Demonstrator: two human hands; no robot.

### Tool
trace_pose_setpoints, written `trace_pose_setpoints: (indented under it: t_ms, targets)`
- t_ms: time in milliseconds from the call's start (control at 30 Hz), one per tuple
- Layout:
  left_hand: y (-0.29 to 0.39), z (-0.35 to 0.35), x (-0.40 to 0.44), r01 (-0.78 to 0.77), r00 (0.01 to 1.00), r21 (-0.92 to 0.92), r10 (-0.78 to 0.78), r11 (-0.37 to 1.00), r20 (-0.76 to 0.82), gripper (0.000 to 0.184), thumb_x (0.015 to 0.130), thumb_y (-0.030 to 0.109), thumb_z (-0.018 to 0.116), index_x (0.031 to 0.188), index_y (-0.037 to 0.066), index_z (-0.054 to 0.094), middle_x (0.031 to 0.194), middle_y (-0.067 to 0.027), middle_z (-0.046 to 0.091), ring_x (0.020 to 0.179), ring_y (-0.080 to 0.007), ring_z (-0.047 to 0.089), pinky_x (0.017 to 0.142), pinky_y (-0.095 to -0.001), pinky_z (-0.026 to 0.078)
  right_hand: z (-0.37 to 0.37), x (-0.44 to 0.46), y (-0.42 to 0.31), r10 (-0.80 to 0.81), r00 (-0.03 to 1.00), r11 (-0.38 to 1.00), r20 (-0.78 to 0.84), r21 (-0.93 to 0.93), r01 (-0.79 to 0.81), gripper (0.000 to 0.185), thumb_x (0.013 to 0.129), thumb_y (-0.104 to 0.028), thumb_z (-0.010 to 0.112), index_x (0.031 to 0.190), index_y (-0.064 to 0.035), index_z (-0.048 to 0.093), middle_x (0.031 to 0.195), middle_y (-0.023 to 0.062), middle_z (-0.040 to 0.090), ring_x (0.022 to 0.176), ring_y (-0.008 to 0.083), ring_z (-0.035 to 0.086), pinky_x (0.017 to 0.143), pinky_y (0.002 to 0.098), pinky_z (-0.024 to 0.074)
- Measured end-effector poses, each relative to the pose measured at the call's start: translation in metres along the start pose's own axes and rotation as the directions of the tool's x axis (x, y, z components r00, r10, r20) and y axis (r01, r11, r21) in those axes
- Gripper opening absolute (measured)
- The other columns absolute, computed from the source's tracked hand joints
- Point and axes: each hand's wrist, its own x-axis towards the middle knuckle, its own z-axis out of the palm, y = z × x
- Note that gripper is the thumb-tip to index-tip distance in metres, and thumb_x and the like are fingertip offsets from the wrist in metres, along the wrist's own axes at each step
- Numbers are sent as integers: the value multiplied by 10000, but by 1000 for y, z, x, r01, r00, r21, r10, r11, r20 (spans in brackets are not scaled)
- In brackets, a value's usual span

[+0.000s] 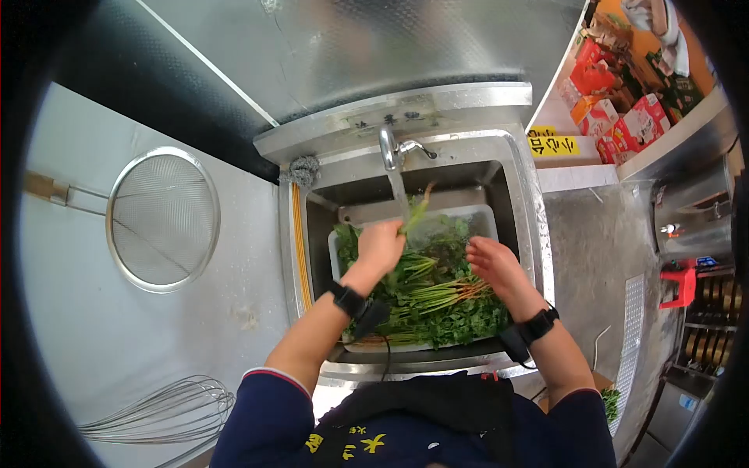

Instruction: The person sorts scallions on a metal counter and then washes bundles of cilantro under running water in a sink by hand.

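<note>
Fingers wrapped round a small bunch of coriander [419,212], my left hand [381,248] is beside the stream of water [399,191] from the tap. The stems and pale root ends of that bunch point up toward the back of the sink. My right hand [496,265] is open, fingers slightly bent, over the right side of the white tub [333,253]. Below both hands, more leafy coriander [437,298] fills the tub, its stems lying in several directions in water. The tub stands inside the steel sink [499,187].
A chrome tap [388,150] rises at the back of the sink, with a steel wool scrubber [304,170] at the corner. Left on the counter lie a round mesh strainer [164,220] and a whisk [175,409]. A red stool [679,285] stands far right.
</note>
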Motion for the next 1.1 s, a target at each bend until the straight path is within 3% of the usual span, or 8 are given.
trace_pose_setpoints:
  t_ms: [167, 400, 633, 733, 800, 933, 1033, 1100]
  targets:
    - [25, 4, -64, -216, 970, -123, 198, 969, -144, 260, 720, 52, 590, 977, 43, 624, 823, -173, 630, 774, -360, 592, 684, -443, 461, 27, 26, -1, 139, 985, 976, 101, -185, -119, 297, 879, -277, 594, 1075, -59, 549, 816, -4, 550, 682, 72, 513, 572, 184, 403]
    - [23, -13, -106, -331, 918, 8, 324, 944, -228, 604, 684, 143, 702, 1233, 66, 462, 1170, -162, 526, 1102, -341, 471, 937, -421, 356, 57, -11, -56, -203, 950, 848, 238, -442, 292, 311, 843, -291, 645, 1032, -46, 621, 849, -21, 599, 743, 59, 537, 652, 214, 462]
    - [-48, -15, -160, 21, 947, -227, -92, 974, -308, 459, 715, 167, 678, 1123, 17, 532, 1115, -166, 551, 1051, -343, 510, 899, -409, 406, 34, 39, -188, -468, 842, 848, 268, -131, 513, 237, 851, -199, 636, 1027, -44, 598, 748, -34, 584, 604, 37, 535, 569, 151, 487]
    - [-59, -9, -169, 159, 946, -333, -240, 929, -216, 415, 730, 164, 662, 1100, 15, 548, 1106, -171, 552, 1052, -343, 507, 905, -406, 401, -43, 129, -213, -323, 833, 879, 450, -184, 440, 206, 853, -188, 633, 979, -34, 577, 749, -4, 570, 612, 68, 549, 595, 159, 504]
    - [-56, -5, -169, 187, 945, -292, -254, 938, -208, 362, 742, 161, 654, 1060, 12, 566, 1085, -174, 560, 1048, -341, 508, 898, -401, 407, -58, 152, -198, -445, 894, 876, -45, -227, 425, 225, 852, -208, 633, 935, -17, 548, 797, 44, 573, 658, 118, 574, 642, 182, 524]
    - [-42, 11, -161, 71, 972, -137, -99, 988, -215, 293, 757, 145, 637, 1009, 7, 580, 1057, -174, 572, 1010, -348, 523, 869, -411, 423, -87, 148, -184, -263, 948, 964, -178, -83, 252, 189, 862, -127, 580, 984, 6, 523, 864, 98, 575, 800, 168, 591, 711, 236, 537]
    - [-27, 25, -148, -59, 990, -109, 44, 992, -130, 269, 786, 155, 631, 1019, 31, 580, 1015, -143, 588, 1002, -331, 530, 845, -407, 440, -56, 66, -120, -502, 861, 846, -83, -256, 468, 254, 844, -126, 578, 1044, 22, 526, 902, 81, 598, 810, 167, 593, 773, 275, 500]
    - [-15, 40, -137, -118, 993, -129, 116, 985, -25, 279, 781, 148, 631, 1025, 24, 575, 1013, -146, 586, 995, -336, 529, 847, -411, 437, -62, 50, -56, -273, 901, 724, 337, -545, 423, 234, 816, -131, 599, 1039, -61, 600, 870, 36, 633, 821, 159, 607, 718, 295, 492]
